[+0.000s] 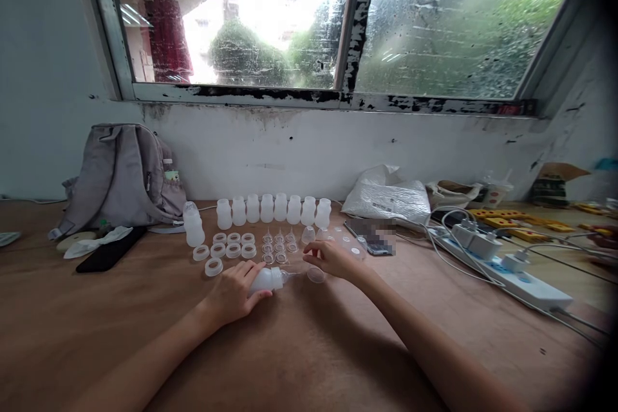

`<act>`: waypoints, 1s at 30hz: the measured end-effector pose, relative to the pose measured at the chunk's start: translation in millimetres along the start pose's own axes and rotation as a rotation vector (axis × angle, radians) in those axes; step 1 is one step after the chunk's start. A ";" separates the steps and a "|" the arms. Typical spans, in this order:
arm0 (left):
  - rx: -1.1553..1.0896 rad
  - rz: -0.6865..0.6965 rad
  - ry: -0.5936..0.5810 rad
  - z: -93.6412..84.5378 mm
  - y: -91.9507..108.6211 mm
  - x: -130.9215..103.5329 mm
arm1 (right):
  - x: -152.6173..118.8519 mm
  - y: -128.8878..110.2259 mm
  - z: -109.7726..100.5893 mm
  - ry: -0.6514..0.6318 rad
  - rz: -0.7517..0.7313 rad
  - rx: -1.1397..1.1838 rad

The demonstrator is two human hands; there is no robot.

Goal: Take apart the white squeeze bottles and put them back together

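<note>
My left hand point(235, 290) is wrapped around a small translucent baby bottle point(263, 280) that lies tilted on its side. Its white collar and clear nipple point(290, 275) point to the right. My right hand point(331, 259) hovers just beyond the nipple tip, fingers curved and apart, with nothing visible between them. A clear round cap point(316, 275) lies below it, by the palm. Ahead stand several clear nipples point(268, 248) in rows, with white collar rings point(233, 250) to their left. More clear caps point(346, 241) sit beyond my right hand, partly hidden by it.
Several open bottles point(266, 208) line the back by the wall; another bottle with a top point(194, 225) stands left. A grey backpack point(125, 174), black phone-like slab point(111, 250), plastic bag point(386, 196), phone point(371, 238) and corded power strip point(521, 280) surround them.
</note>
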State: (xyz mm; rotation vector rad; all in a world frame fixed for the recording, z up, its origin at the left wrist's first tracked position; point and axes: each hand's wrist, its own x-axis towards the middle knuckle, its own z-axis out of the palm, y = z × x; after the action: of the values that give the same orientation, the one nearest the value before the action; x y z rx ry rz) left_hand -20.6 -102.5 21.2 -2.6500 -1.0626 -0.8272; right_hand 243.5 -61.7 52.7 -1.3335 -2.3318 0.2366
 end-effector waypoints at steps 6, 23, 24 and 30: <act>0.002 -0.007 0.012 -0.4 -0.1 0.4 | 0.3 -4.9 0.0 -0.008 0.000 0.037; -0.402 -0.235 0.056 -5.7 -4.8 5.3 | -1.9 -15.0 -1.6 0.029 0.086 0.680; -0.410 -0.233 0.059 -5.5 -5.4 5.3 | -1.9 -14.8 -2.1 0.040 0.090 0.689; -0.393 -0.223 0.022 -6.3 -5.4 4.6 | -4.5 -24.2 -2.8 0.021 0.044 0.760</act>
State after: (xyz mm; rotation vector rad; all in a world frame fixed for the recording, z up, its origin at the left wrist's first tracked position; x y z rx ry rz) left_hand -24.3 -98.0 28.8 -2.8560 -1.3274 -1.2194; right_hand 227.9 -78.3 62.6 -0.9785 -1.8768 0.9966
